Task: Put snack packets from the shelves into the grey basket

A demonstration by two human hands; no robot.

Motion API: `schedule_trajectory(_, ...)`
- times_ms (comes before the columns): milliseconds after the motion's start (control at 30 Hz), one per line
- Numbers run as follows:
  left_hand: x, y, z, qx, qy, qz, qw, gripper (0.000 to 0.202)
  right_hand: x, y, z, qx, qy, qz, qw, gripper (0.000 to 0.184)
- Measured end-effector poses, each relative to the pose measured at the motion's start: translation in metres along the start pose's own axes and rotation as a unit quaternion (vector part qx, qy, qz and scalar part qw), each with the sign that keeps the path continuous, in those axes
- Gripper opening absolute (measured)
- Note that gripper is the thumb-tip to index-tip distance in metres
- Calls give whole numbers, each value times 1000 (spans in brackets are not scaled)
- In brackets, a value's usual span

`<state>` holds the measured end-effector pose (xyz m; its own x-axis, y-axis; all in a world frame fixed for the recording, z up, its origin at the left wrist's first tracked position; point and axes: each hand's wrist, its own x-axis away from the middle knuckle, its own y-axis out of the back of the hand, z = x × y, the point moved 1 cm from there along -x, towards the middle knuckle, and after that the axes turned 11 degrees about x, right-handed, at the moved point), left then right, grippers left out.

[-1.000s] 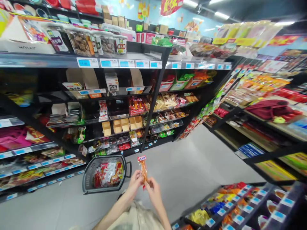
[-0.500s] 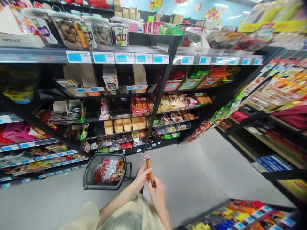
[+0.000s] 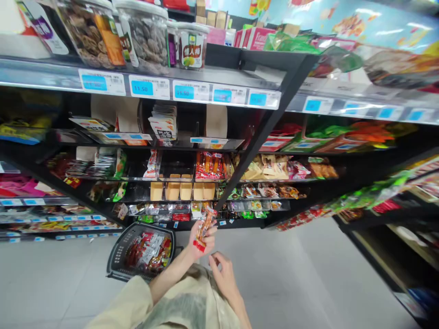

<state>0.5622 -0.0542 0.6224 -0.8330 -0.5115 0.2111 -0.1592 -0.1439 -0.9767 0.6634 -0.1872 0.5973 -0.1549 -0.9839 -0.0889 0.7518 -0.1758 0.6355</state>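
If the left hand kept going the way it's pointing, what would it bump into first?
Probably the low shelf of snacks straight ahead. The left hand, gripping an orange snack packet, points forward and up at it; nothing seems between, though depth is unclear.

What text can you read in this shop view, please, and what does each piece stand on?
"11.50": on a price tag on the top shelf edge.
Blurred, not readable: the other price tags along the shelves.
Chinese characters, too blurred to quote: on the jar label.
Too small to read: the print on the packet in the left hand.
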Motion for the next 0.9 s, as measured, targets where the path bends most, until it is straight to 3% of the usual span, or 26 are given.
schedule_trajectory(233, -7, 2, -31, 15, -101, -28, 994, 43, -37, -10, -23, -13, 14, 104, 994, 39)
schedule_trajectory(367, -14, -15, -35, 6, -137, -19, 990, 43, -57, 8, -24, 1, 31, 131, 991, 39)
schedule_trajectory(500, -29, -25, -30, -37, -190, -34, 981, 29, -70, 29, -24, -22, 49, 145, 988, 35)
schedule_trajectory(600, -44, -20, -20, -136, -246, -115, 953, 30, -71, 37, -26, -74, 35, 131, 988, 32)
schedule_trajectory(700, -52, -11, -7, -261, -297, -205, 895, 32, -65, 34, -31, -129, 5, 97, 987, 36)
schedule_trajectory(800, -51, -7, 2, -373, -288, -200, 859, 31, -57, 23, -37, -144, -60, 59, 986, 36)
schedule_trajectory(900, -45, -7, 5, -442, -241, -165, 848, 32, -49, 14, -42, -136, -124, 19, 983, 40)
